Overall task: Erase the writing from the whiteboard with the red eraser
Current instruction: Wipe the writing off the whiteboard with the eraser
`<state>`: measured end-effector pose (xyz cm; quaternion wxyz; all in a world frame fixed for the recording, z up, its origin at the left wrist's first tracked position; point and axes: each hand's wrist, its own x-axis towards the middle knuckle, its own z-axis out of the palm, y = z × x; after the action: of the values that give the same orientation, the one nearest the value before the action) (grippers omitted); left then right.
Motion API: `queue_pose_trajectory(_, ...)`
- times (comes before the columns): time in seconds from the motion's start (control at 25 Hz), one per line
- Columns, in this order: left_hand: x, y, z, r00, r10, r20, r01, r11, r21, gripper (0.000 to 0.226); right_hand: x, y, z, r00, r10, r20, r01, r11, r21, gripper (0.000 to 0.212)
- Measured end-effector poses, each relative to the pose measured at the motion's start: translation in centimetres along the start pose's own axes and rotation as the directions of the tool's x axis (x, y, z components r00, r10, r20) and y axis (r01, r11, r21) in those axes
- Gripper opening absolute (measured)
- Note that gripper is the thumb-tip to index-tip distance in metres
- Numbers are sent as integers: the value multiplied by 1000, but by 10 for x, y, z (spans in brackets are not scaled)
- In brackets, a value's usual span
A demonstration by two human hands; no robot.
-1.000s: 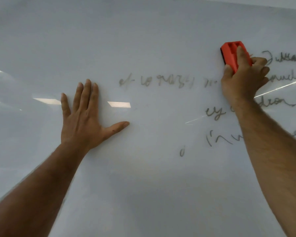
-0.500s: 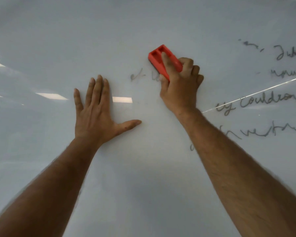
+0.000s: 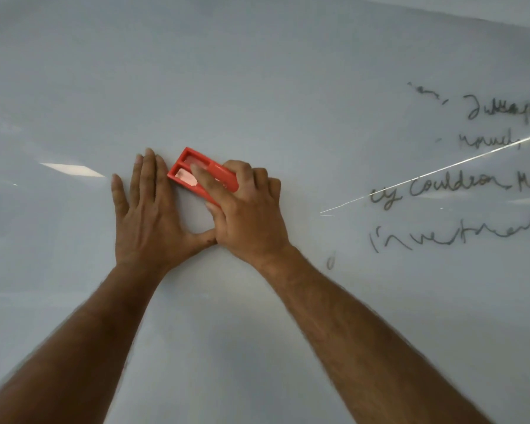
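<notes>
Rightward, dark handwriting on the glossy whiteboard reads "Cauldron"; right hand clamps the red plastic block eraser mid-board, beside the flat, spread left hand

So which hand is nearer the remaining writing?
Right. The right hand, gripping the red eraser, sits closer to the writing at the board's right; the left hand lies flat further left.

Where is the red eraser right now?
In the head view, the eraser is left of centre on the whiteboard, gripped by the right hand, its tip right beside the left hand's fingers.
</notes>
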<state>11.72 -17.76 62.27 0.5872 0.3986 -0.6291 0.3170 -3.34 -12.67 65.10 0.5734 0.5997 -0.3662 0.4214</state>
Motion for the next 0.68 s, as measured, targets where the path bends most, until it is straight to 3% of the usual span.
queue_pose_trajectory(0.2,-3,1,1,1000,-9,0,9,1000,16,148,-17,17,-11,999,-42,35,41,999,14,56)
queue_pose_trajectory(0.44,-7,15,-1,999,-48,23,48,998,-26,143,-35,56,-27,997,64,-29,-64,998,10,53)
queue_pose_trajectory(0.68,4,88,15,993,116,2,-116,993,-28,128,-54,133,-57,970,214,-113,-216,976,-8,53)
